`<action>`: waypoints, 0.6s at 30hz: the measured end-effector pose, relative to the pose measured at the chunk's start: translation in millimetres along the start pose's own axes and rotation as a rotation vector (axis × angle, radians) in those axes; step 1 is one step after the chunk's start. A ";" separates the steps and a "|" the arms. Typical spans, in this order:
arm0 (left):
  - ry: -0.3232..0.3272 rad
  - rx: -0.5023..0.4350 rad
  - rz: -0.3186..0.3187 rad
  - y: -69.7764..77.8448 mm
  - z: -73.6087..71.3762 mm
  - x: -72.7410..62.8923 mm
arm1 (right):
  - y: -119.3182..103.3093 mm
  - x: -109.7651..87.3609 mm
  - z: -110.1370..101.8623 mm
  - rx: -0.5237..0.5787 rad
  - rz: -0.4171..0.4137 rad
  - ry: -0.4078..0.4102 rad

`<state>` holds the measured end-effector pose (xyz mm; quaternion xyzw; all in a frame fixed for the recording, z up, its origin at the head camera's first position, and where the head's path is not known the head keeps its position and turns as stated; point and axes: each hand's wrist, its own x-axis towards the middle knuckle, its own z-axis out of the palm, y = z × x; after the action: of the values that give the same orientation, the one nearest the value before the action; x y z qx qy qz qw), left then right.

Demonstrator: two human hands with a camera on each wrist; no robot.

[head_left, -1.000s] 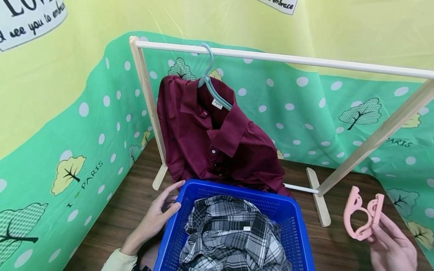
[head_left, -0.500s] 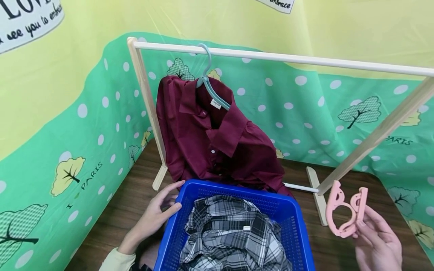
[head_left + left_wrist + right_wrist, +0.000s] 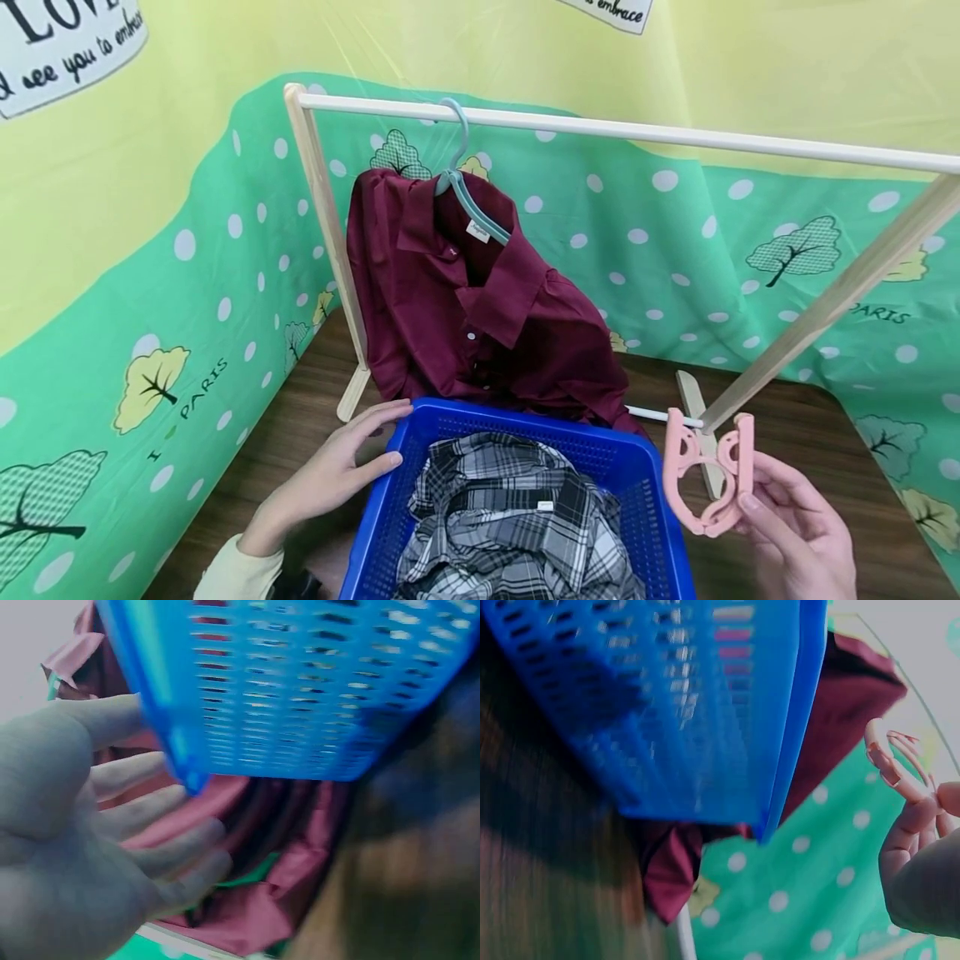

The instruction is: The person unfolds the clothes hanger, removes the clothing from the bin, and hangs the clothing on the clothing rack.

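My right hand (image 3: 798,529) pinches a pink folding hanger (image 3: 701,521), folded up, between thumb and fingers just right of the blue basket (image 3: 678,542). Inside that basket lies a crumpled black, grey and white plaid shirt (image 3: 517,517). At the basket's far left corner is my left hand (image 3: 330,479), fingers extended, with fingertips and thumb tip right at the rim. The left wrist view shows its palm turned towards the basket's perforated wall (image 3: 270,697). Behind the basket, a dark red shirt (image 3: 435,292) hangs on a teal hanger (image 3: 459,137).
A wooden rack with a white top rail (image 3: 637,129) spans the back, its slanted right post (image 3: 832,308) standing behind the pink hanger. Dark wooden tabletop (image 3: 825,425) lies to the right. Patterned green and yellow cloth (image 3: 225,167) encloses the back and sides.
My right hand has carried the pink hanger leftwards, close to the basket's right rim. My left hand's fingers have straightened a little at the corner; basket and red shirt have stayed put.
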<state>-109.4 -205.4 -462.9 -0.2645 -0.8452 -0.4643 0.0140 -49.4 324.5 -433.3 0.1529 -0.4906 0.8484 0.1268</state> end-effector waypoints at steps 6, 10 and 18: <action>-0.047 0.135 -0.048 25.8 -10.9 4.1 | -4.2 -0.3 29.8 -0.185 0.013 -0.054; -0.060 0.125 -0.044 42.4 -11.4 5.8 | -2.1 0.3 43.3 -0.213 0.017 -0.097; -0.091 0.010 0.092 79.5 -3.0 15.6 | 6.3 2.8 63.3 -0.251 0.039 -0.242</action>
<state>-86.9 -166.8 -395.2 -0.3238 -0.8341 -0.4466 -0.0017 -45.8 266.4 -407.4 0.2273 -0.6072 0.7583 0.0683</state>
